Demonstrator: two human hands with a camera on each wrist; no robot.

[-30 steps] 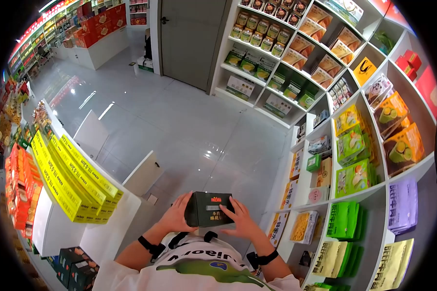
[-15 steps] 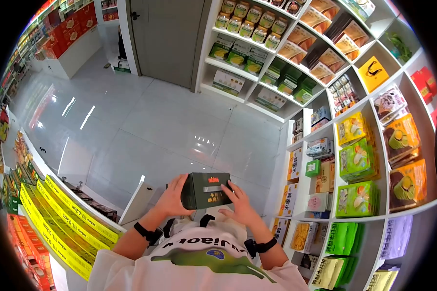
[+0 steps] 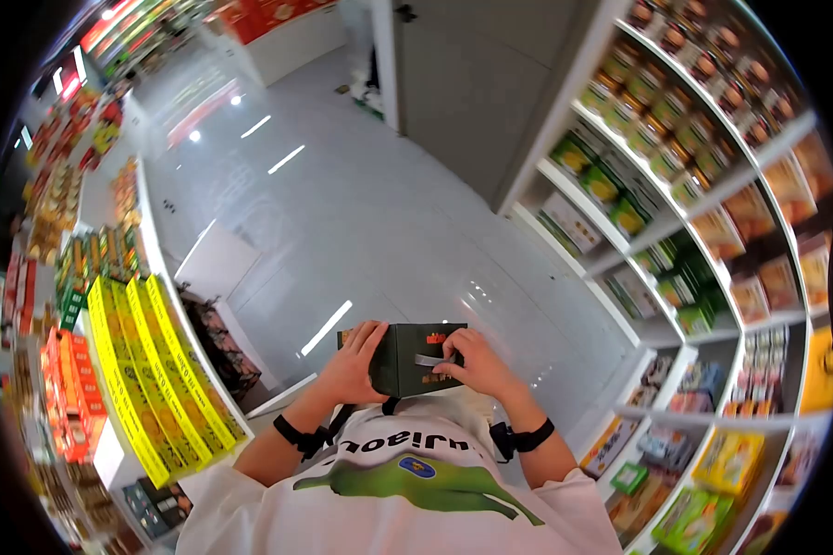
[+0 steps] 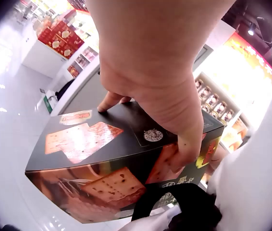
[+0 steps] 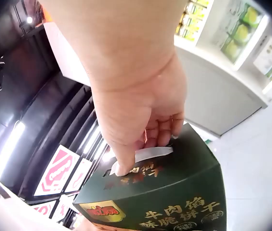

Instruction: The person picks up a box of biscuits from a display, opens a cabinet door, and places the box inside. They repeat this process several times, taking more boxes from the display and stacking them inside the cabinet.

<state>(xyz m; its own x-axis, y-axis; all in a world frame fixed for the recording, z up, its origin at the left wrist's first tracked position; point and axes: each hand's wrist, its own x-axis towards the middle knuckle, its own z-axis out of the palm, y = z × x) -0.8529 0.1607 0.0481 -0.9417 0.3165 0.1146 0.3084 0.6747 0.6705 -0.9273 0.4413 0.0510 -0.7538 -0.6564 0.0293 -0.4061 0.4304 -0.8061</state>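
Note:
A dark green box (image 3: 404, 348) with gold and orange print is held in front of the person's white shirt. The left hand (image 3: 355, 364) grips its left end; in the left wrist view, the hand (image 4: 155, 91) spreads over the box (image 4: 85, 161), fingertips on the dark face and thumb on a pictured side. The right hand (image 3: 479, 363) has its fingers curled at the pale strap handle (image 3: 430, 361). In the right wrist view, the thumb and fingers of that hand (image 5: 138, 103) pinch the handle (image 5: 153, 153) above the box (image 5: 169, 185).
White shelves (image 3: 611, 236) with jars and packs curve along the right. Yellow-edged cartons (image 3: 162, 384) and orange packs (image 3: 72, 393) line a display at the left. Glossy tiled floor (image 3: 342, 240) lies ahead, with a grey door (image 3: 477, 88) beyond.
The head view has turned, so the shelves and door appear farther right. The right fingers, earlier extended over the box face, are now curled around the handle. The left hand still grips the box.

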